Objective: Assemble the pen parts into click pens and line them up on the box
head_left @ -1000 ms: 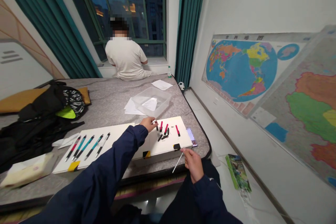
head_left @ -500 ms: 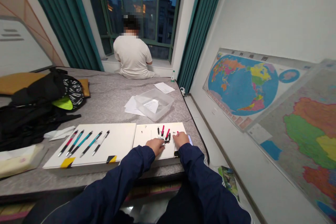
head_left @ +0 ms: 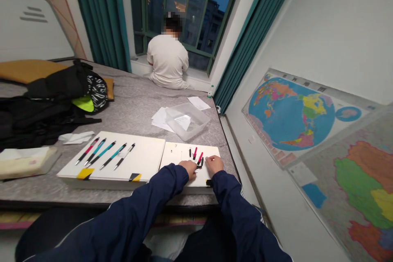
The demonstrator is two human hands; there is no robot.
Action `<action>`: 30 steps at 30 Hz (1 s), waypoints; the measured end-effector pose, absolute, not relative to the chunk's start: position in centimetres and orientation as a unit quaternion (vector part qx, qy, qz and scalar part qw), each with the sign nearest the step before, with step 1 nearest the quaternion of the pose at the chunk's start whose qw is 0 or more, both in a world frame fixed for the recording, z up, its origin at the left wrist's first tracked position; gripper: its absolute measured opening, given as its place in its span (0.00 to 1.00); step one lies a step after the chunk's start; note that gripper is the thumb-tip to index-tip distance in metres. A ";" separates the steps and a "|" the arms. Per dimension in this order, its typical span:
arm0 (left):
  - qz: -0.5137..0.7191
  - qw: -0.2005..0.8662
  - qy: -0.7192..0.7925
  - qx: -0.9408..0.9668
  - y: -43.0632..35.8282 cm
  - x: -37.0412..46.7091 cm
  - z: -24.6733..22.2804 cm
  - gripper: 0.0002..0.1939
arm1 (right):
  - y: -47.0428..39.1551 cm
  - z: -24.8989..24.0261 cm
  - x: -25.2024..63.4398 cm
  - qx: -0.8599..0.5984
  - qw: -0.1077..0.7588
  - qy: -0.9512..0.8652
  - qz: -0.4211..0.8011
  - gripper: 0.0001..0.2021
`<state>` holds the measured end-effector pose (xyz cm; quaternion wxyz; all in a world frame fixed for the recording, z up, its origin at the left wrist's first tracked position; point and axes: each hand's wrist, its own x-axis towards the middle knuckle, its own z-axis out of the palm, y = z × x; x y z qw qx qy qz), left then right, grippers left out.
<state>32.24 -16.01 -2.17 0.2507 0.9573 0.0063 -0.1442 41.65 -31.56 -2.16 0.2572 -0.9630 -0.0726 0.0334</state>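
My left hand (head_left: pixel 188 168) rests low over the right white box (head_left: pixel 176 156). Its curled fingertips close on a small black pen part (head_left: pixel 199 167). Just to the right, my right hand (head_left: pixel 215 165) has its fingers pinched together; what they hold is too small to make out. Between and beyond the hands lie red pen parts (head_left: pixel 200 158) and short black pen parts (head_left: pixel 190 152). On the left white box (head_left: pixel 141 159), several whole pens lie slanted in a row: a red pen (head_left: pixel 87 151), teal pens (head_left: pixel 101 154) and a silver-and-black pen (head_left: pixel 124 156).
A clear plastic bin (head_left: pixel 192 129) and paper sheets (head_left: pixel 159 120) lie behind the boxes. At left are a tissue pack (head_left: pixel 27 161), a crumpled tissue (head_left: pixel 75 137) and a black bag (head_left: pixel 55 86). A person in white (head_left: pixel 168 59) sits by the window, facing away.
The camera view has shifted, so the scene sits a little farther right. My right hand remains pinched near the pen parts, its fingers slightly turned. The left hand stays at the black part.
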 end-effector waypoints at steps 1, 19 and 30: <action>-0.144 0.270 0.011 0.952 -15.8 32.3 -2.2 0.16 | -31.9 -1.9 41.3 -0.958 0.273 -0.081 0.020 0.11; -0.154 0.631 0.110 0.753 -11.7 29.4 -2.4 0.14 | -28.6 -2.1 33.8 -0.816 0.455 -0.354 -0.042 0.11; 0.065 0.636 0.027 0.768 -10.4 26.5 -1.6 0.15 | -24.3 -0.5 32.1 -0.748 0.638 -0.176 0.047 0.25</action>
